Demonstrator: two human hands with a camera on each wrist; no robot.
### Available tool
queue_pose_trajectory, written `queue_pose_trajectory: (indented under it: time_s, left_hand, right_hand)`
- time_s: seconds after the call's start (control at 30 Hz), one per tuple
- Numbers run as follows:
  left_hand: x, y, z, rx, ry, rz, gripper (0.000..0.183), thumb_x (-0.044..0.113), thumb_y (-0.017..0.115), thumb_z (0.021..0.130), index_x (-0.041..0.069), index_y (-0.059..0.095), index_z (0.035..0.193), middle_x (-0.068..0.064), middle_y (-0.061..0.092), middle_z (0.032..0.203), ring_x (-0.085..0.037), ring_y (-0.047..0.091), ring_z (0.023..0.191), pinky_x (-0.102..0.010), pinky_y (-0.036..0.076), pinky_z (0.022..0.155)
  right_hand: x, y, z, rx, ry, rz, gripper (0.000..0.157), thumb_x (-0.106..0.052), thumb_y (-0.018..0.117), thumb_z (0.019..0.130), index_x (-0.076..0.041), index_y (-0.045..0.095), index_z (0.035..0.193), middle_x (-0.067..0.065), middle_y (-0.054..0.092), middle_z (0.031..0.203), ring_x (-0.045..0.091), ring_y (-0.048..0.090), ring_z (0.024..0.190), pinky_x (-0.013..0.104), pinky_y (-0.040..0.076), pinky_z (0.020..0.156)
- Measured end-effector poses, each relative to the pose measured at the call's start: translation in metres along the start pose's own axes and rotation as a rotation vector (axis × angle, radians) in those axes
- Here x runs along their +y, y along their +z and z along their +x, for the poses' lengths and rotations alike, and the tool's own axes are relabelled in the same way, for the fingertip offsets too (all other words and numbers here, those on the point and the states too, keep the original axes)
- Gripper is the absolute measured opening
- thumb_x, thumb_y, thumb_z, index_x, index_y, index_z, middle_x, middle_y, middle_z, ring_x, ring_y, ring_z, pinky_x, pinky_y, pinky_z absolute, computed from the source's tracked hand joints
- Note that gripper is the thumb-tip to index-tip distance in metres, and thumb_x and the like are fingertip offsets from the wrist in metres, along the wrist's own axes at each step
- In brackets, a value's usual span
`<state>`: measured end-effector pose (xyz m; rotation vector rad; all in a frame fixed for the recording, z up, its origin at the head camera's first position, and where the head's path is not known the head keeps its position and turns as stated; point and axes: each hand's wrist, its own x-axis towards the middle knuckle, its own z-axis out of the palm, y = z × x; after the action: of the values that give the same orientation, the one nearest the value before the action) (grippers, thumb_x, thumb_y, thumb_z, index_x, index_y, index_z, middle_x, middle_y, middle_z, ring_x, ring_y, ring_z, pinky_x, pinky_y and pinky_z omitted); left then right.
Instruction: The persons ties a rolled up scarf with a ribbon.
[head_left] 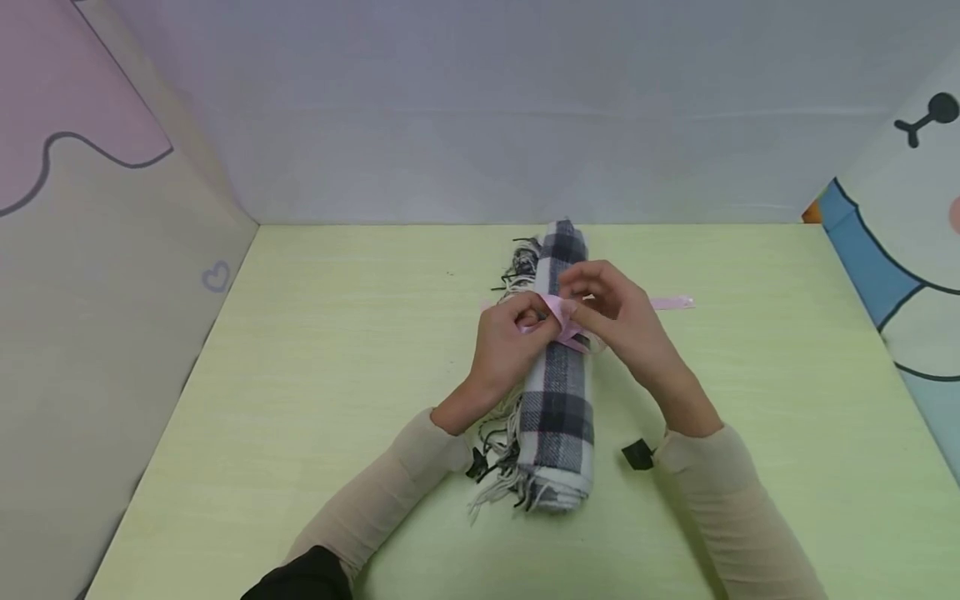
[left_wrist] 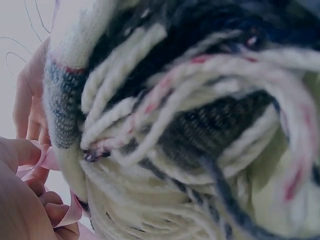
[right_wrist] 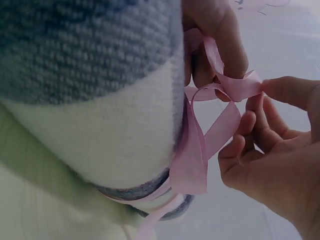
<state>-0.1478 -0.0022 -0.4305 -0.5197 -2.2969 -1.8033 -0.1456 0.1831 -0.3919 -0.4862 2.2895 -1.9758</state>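
Note:
A rolled plaid scarf (head_left: 557, 417) in grey, black and white lies lengthwise on the table, with fringe (left_wrist: 200, 110) along its left side. Round its middle runs a pink ribbon (right_wrist: 190, 155), looped and crossed on top. My left hand (head_left: 513, 342) pinches a loop of the ribbon from the left, its fingers curled. From the right, my right hand (head_left: 622, 321) pinches the ribbon between thumb and index finger, as the right wrist view shows. Both hands are just above the roll. One ribbon end (head_left: 673, 303) lies out to the right on the table.
The pale yellow-green table (head_left: 337, 375) extends to both sides of the roll. A grey-white wall (head_left: 525, 167) stands behind it, and printed panels flank it left and right. Small black tags (head_left: 638, 455) hang by the sleeves.

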Motion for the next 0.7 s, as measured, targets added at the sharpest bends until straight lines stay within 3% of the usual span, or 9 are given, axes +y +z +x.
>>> queue_pose_trajectory:
  time_s: [0.17, 0.37, 0.57, 0.7]
  left_hand:
    - [0.0007, 0.0001, 0.0036, 0.001, -0.05, -0.079, 0.01, 0.014, 0.071, 0.095, 0.006, 0.074, 0.089, 0.003, 0.043, 0.061, -0.009, 0.036, 0.059, -0.022, 0.034, 0.06]
    - [0.0013, 0.0005, 0.0053, 0.022, -0.125, -0.173, 0.012, 0.013, 0.07, 0.098, 0.001, 0.074, 0.097, -0.009, 0.065, 0.075, -0.006, 0.051, 0.065, -0.02, 0.041, 0.061]
    - [0.0024, 0.0002, 0.0045, 0.025, -0.25, -0.234, 0.018, 0.021, 0.067, 0.103, 0.004, 0.073, 0.106, 0.001, 0.065, 0.079, -0.006, 0.054, 0.067, -0.02, 0.042, 0.057]
    - [0.0033, -0.0004, 0.0048, 0.035, -0.288, -0.275, 0.021, 0.022, 0.065, 0.105, 0.003, 0.071, 0.109, 0.008, 0.062, 0.078, -0.006, 0.053, 0.069, -0.02, 0.042, 0.058]
  right_hand:
    - [0.0018, -0.0037, 0.0009, -0.023, 0.02, 0.192, 0.024, -0.013, 0.054, 0.108, -0.008, 0.057, 0.131, -0.005, 0.071, 0.109, 0.012, 0.065, 0.11, 0.025, 0.051, 0.098]
    - [0.0035, -0.0043, 0.0001, 0.004, -0.068, 0.348, 0.02, -0.01, 0.045, 0.109, -0.008, 0.056, 0.125, -0.004, 0.072, 0.094, 0.013, 0.063, 0.097, 0.027, 0.049, 0.096]
    - [0.0063, -0.0053, -0.0003, 0.044, -0.109, 0.425, 0.021, -0.007, 0.044, 0.109, -0.009, 0.058, 0.124, 0.0, 0.057, 0.091, 0.015, 0.057, 0.083, 0.026, 0.049, 0.083]
    - [0.0052, -0.0075, 0.0004, 0.049, -0.099, 0.376, 0.025, -0.001, 0.048, 0.106, -0.011, 0.058, 0.127, -0.001, 0.054, 0.102, 0.012, 0.056, 0.088, 0.023, 0.049, 0.081]
